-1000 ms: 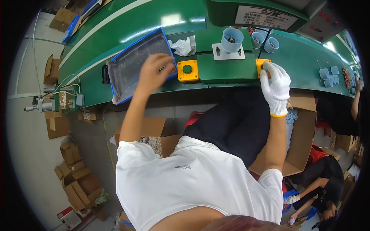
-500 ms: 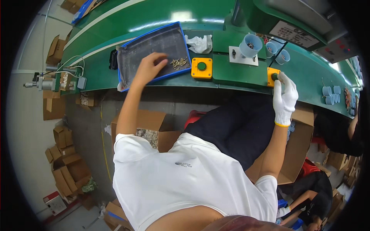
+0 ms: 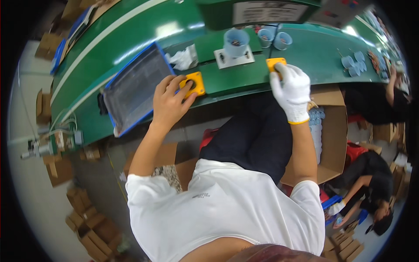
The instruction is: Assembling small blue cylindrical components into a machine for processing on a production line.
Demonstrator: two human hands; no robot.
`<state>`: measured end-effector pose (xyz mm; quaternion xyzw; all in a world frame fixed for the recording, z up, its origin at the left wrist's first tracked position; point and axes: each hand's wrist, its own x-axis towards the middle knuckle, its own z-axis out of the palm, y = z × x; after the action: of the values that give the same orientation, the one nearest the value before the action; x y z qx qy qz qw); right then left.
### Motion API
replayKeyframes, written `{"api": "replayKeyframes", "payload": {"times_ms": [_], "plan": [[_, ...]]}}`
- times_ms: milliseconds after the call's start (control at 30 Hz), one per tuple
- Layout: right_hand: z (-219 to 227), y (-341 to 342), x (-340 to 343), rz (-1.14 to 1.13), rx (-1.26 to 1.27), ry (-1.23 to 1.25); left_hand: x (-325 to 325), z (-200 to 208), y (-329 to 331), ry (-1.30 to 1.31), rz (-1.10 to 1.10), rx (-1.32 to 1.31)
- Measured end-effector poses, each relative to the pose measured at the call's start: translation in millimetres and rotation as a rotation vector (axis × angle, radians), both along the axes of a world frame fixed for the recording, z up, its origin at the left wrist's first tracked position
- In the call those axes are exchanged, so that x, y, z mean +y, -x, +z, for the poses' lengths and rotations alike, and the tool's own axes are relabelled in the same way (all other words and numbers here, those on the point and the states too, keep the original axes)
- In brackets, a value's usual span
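My bare left hand [image 3: 169, 101] reaches over the near-left yellow button box [image 3: 198, 83], its fingers spread and their tips at the dark round button. My right hand [image 3: 291, 91], in a white knitted glove, rests on the other yellow button box [image 3: 274, 62] with fingers reaching over its top, hiding the button. Between the boxes, a light blue cup [image 3: 236, 43] with small dark parts inside stands on a white plate [image 3: 222, 61] on the green machine base [image 3: 231, 75]. A blue-rimmed tray [image 3: 135, 83] with a dark lining lies beside my left hand.
A green machine head [image 3: 262, 13] overhangs the cup. White crumpled cloth [image 3: 185, 57] lies by the tray. More blue cups [image 3: 283, 40] stand to the right. An open carton [image 3: 334, 135] is beside my right leg. Another person [image 3: 375, 179] works at the lower right.
My left hand has moved right from above the tray onto the near-left button box. My right hand now lies further over its box. The view has shifted; the small brass-coloured parts are hidden.
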<state>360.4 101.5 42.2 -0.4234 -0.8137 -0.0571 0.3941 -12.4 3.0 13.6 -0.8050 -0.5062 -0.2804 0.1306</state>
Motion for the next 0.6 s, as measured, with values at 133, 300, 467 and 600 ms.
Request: {"api": "replayKeyframes", "payload": {"times_ms": [133,300,467,600], "plan": [[4,1,11,-0.057,-0.099,0.101,5,16,-4,0.066,0.027,0.038],[9,-7,1,-0.035,-0.02,0.092,15,26,-11,0.109,-0.034,0.078],[6,-15,1,0.015,0.038,0.075,26,33,-11,0.062,-0.07,0.071],[3,-25,-7,0.031,0.03,0.131,14,26,-10,0.026,-0.049,-0.013]]}}
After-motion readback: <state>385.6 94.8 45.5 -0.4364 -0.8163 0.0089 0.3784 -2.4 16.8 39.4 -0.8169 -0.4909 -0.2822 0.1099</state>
